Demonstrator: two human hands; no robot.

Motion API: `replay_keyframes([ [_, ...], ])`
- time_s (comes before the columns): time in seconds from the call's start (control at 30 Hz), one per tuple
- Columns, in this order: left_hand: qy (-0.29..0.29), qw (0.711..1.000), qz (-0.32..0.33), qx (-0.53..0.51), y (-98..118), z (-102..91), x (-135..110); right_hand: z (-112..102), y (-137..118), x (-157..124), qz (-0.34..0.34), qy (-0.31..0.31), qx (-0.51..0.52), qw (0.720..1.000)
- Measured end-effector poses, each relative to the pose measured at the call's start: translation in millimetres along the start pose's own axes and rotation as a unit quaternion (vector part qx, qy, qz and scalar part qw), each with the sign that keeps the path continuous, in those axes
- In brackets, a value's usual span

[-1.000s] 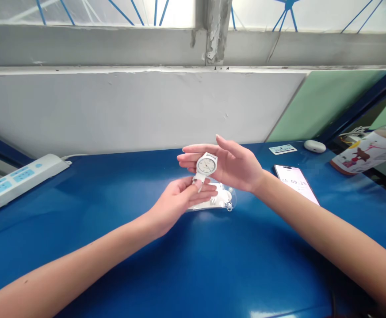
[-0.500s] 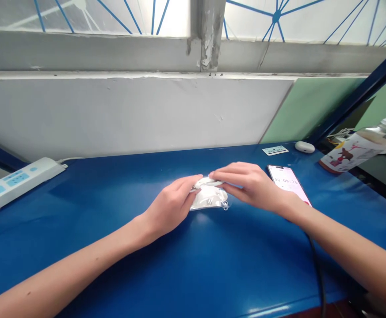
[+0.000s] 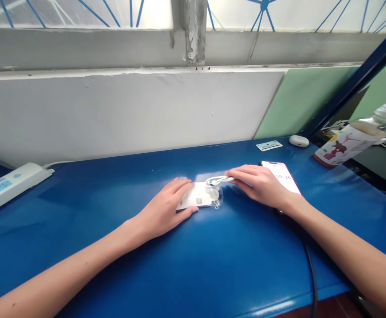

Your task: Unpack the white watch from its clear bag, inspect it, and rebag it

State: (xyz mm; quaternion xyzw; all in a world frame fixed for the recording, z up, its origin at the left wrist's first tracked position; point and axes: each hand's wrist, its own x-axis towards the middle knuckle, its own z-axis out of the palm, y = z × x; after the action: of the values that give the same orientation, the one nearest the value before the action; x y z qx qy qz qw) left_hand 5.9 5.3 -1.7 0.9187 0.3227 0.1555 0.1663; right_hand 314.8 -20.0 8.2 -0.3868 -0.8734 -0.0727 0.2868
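The left hand [image 3: 164, 205] is lying over the left end of a pale flat pouch [image 3: 201, 193], which is resting on the blue surface [image 3: 186, 274] in the middle of the view. Its fingers are stretching across the top while its thumb is following the near edge, leaving a wide space between them; whether it is gripping the pouch or only resting on it, I cannot tell. The right hand [image 3: 261, 183] is pinching a white looped band [image 3: 224, 179] between its bent fingers and thumb, nearly closed, and the loop is reaching out to the left over the pouch's right end. A small chain [image 3: 216, 204] is hanging off that end, just beside the pouch.

Behind the right hand, a phone [image 3: 280, 174] is lying face up, partly covered by the hand and wrist, and its screen is showing digits. Beyond it a card [image 3: 269, 145] is lying near a small white case [image 3: 299, 141], and a bottle [image 3: 348, 143] is appearing tilted farther right. A power strip [image 3: 10, 185] is sitting at the far left.
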Motion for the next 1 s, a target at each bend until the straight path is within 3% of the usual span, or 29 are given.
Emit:
replay_keyframes([
  [0.3,0.034,0.999,-0.004,-0.004,-1,3.5,-4,-4,7,-2,-0.006,-0.017,0.032,0.999],
  [0.77,0.053,0.998,0.001,-0.021,2,1.5,-4,-5,-1,1,-0.05,-0.054,-0.008,0.997],
  [1.0,0.051,0.998,0.014,-0.034,2,1.8,-3,6,-17,3,-0.048,-0.068,-0.024,0.996],
])
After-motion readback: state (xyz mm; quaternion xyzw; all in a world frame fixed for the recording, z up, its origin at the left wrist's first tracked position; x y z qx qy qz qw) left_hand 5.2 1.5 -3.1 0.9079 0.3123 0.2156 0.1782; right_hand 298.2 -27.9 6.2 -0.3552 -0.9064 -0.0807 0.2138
